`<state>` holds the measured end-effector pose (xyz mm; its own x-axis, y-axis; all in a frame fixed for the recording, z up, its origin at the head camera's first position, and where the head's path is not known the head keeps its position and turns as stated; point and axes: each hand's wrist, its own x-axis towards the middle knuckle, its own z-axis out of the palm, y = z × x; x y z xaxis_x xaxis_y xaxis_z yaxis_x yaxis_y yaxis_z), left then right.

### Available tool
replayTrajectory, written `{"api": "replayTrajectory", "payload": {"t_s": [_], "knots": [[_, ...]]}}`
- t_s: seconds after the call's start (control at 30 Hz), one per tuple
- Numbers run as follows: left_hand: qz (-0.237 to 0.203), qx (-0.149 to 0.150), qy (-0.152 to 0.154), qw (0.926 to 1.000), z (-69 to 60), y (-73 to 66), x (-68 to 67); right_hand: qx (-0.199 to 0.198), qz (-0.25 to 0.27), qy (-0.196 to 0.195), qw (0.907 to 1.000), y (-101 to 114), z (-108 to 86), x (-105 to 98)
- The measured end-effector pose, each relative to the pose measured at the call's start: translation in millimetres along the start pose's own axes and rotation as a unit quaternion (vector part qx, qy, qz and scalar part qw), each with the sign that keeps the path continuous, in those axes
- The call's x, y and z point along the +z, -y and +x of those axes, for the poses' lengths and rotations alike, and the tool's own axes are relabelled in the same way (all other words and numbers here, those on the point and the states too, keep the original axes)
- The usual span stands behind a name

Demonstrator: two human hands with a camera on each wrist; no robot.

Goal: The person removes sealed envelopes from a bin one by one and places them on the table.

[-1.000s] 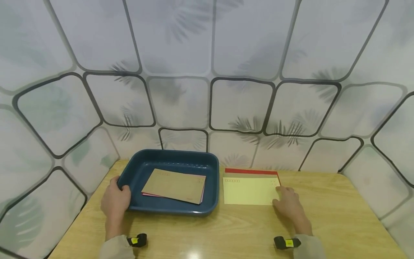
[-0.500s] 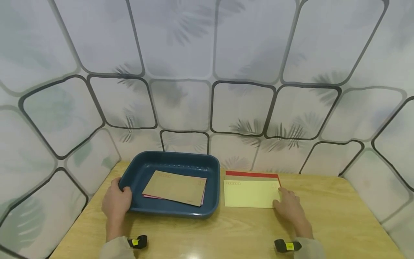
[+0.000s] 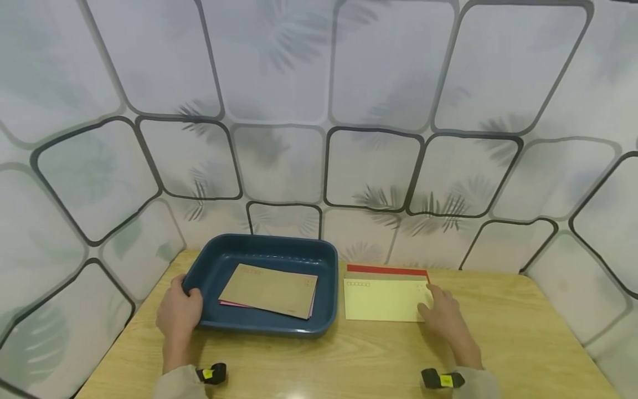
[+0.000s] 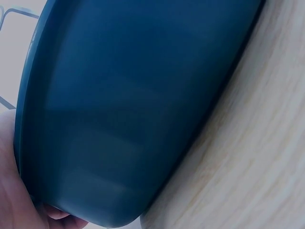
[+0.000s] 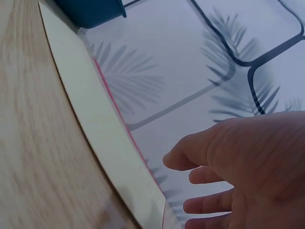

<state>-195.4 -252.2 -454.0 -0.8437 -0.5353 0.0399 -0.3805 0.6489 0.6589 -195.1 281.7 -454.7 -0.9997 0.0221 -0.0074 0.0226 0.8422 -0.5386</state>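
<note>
My left hand (image 3: 178, 311) grips the left side of a dark blue tray (image 3: 211, 277), thumb over its rim. Close up in the left wrist view, the tray's outer wall (image 4: 119, 95) covers most of the picture. Inside the tray lies a brown envelope (image 3: 269, 291) over pink and red ones that peek out below it. To the right of the tray, a yellow envelope (image 3: 381, 302) tops a brown one and a red envelope (image 3: 386, 270). My right hand (image 3: 445, 315) is at that pile's right end. In the right wrist view its fingers are spread, holding nothing.
A wooden table (image 3: 309, 366) carries everything. Behind and at both sides rise pale wall panels (image 3: 374, 166) with dark outlines and leaf prints, close to the table's back edge.
My right thumb and fingers have shifted slightly left and up at the yellow envelope's right end. The left hand, the tray and the envelopes have stayed put; the head view has tilted a little.
</note>
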Motion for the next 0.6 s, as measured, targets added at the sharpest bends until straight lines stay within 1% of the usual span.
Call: {"api": "replayTrajectory", "payload": {"t_s": [0.1, 0.2, 0.3, 0.47, 0.6], "knots": [[0.001, -0.001, 0.002, 1.0, -0.7, 1.2, -0.2, -0.008, 0.018, 0.006, 0.9998, 8, -3.3, -1], [0.0, -0.002, 0.001, 1.0, -0.8, -1.0, -0.4, -0.024, 0.029, 0.009, 0.9992, 19, -4.1, -5], [0.0, 0.0, 0.0, 1.0, -0.3, -3.0, 0.1, -0.041, 0.038, 0.006, 0.9984, 29, -5.3, -4], [-0.003, -0.001, 0.001, 1.0, 0.2, -3.0, 0.6, -0.088, 0.032, -0.005, 0.9956, 48, -3.3, 7], [-0.004, -0.003, 0.004, 1.0, -0.2, -1.8, 0.0, -0.127, 0.015, -0.003, 0.9918, 69, -1.3, 16]]}}
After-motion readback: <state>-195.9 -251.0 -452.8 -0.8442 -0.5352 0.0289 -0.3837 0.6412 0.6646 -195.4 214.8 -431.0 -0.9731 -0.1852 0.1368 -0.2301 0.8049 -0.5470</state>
